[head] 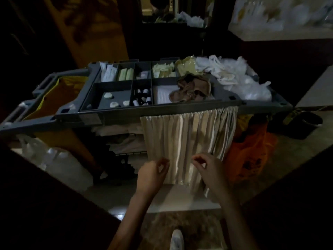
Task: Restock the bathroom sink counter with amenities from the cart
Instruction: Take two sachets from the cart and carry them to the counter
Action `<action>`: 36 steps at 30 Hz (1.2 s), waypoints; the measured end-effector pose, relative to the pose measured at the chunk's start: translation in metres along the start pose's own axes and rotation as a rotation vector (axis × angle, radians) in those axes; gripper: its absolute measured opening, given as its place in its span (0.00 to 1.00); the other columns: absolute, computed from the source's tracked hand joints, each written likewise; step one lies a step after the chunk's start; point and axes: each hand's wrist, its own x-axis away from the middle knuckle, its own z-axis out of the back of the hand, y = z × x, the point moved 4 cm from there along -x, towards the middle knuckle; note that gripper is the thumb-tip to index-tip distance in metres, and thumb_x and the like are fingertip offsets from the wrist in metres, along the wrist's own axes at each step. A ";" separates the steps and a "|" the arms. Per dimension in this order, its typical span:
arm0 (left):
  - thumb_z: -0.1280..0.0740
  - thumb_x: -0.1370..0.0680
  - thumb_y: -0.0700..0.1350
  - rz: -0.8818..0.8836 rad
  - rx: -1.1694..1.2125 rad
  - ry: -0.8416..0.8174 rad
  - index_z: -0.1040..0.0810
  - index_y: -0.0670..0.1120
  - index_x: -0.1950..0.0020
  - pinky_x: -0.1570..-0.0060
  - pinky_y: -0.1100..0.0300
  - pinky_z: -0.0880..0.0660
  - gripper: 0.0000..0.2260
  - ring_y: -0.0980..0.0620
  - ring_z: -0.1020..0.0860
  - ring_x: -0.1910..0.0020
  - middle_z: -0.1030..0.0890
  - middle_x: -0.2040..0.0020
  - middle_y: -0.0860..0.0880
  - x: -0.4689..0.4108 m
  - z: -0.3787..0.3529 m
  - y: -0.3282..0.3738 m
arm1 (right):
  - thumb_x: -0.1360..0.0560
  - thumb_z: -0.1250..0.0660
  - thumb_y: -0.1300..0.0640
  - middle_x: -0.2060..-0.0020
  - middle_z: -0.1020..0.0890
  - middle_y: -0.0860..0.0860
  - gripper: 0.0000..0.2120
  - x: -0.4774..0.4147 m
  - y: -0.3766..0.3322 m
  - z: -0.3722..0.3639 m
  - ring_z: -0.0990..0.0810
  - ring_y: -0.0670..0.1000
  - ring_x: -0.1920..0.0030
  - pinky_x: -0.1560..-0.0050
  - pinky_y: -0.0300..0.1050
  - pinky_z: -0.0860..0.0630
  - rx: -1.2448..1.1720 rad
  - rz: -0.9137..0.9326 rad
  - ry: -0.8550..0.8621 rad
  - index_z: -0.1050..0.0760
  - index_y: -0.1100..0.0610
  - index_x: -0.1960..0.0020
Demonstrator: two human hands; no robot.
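Your left hand [152, 173] and right hand [209, 170] hang low in the centre of the frame, in front of the pale curtain [189, 134] on the cart [86, 117]. The fingers of both are loosely curled, thumb near forefinger, with nothing visibly in them. I cannot tell whether they brush the cloth.

The amenities sit higher up, in the grey tray across the middle of the frame: small bottles [143, 97] in the centre compartment, round soaps [115, 105] to their left, and flat packets [163, 71] in the back row. The bottles look light, hard and probably slick, so pinch each round its body, not its cap. The soaps should be light and firm, so take them by the edges. The packets look thin and floppy, so lift them from a short end.
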 end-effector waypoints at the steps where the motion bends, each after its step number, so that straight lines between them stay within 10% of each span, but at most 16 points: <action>1: 0.34 0.22 0.52 -0.017 0.006 0.009 0.18 0.53 0.48 0.59 0.57 0.24 0.08 0.52 0.19 0.54 0.16 0.54 0.52 -0.013 0.000 0.007 | 0.24 0.31 0.58 0.54 0.19 0.45 0.06 -0.014 0.000 0.003 0.22 0.44 0.53 0.51 0.45 0.22 0.009 0.007 0.017 0.20 0.52 0.48; 17: 0.35 0.21 0.49 -0.148 0.181 0.095 0.20 0.55 0.48 0.56 0.73 0.28 0.05 0.65 0.22 0.54 0.21 0.55 0.61 -0.188 -0.006 0.011 | 0.23 0.33 0.54 0.51 0.21 0.42 0.06 -0.186 0.017 -0.003 0.25 0.41 0.50 0.48 0.31 0.32 0.039 0.000 -0.010 0.21 0.49 0.47; 36: 0.30 0.24 0.46 -0.163 0.094 0.321 0.18 0.48 0.47 0.57 0.57 0.23 0.07 0.52 0.20 0.53 0.18 0.51 0.51 -0.489 0.034 -0.084 | 0.26 0.29 0.56 0.60 0.18 0.42 0.04 -0.464 -0.045 -0.076 0.21 0.41 0.59 0.57 0.38 0.24 -0.022 0.114 0.063 0.18 0.51 0.52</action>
